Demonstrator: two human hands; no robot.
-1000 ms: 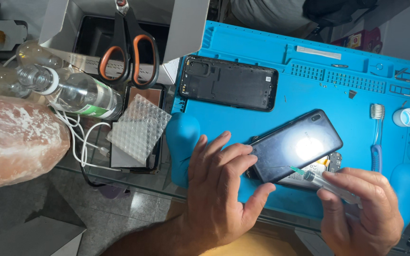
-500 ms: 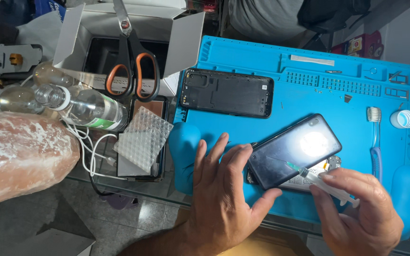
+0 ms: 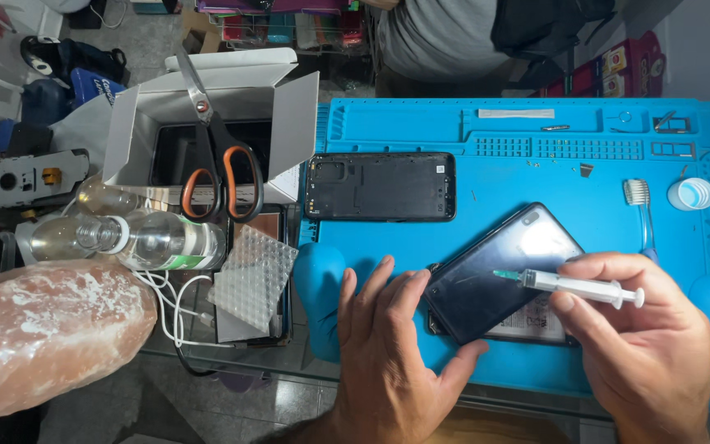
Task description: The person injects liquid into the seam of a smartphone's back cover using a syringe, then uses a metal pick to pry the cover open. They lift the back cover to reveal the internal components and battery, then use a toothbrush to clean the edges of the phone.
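A black phone (image 3: pixel 499 267) lies tilted on the blue work mat (image 3: pixel 536 173), its dark screen lifted slightly off the body underneath. My left hand (image 3: pixel 392 353) rests flat on the mat with its fingertips against the phone's left edge. A small clear syringe (image 3: pixel 573 285) sits between the fingers of my right hand (image 3: pixel 638 349), and its green tip hovers over the screen. The phone's black back cover (image 3: pixel 381 187) lies apart, further up the mat.
Orange-handled scissors (image 3: pixel 217 168) lie across an open white box (image 3: pixel 207 131). A clear bottle (image 3: pixel 145 241), bubble wrap (image 3: pixel 252 275), white cables and a pink rock lump (image 3: pixel 39 329) crowd the left. A toothbrush (image 3: pixel 639 205) and small round cap (image 3: pixel 691 194) lie at right. A person sits behind the mat.
My right hand has raised the syringe and brought its tip over the phone's screen. My left hand has stayed against the phone's left edge.
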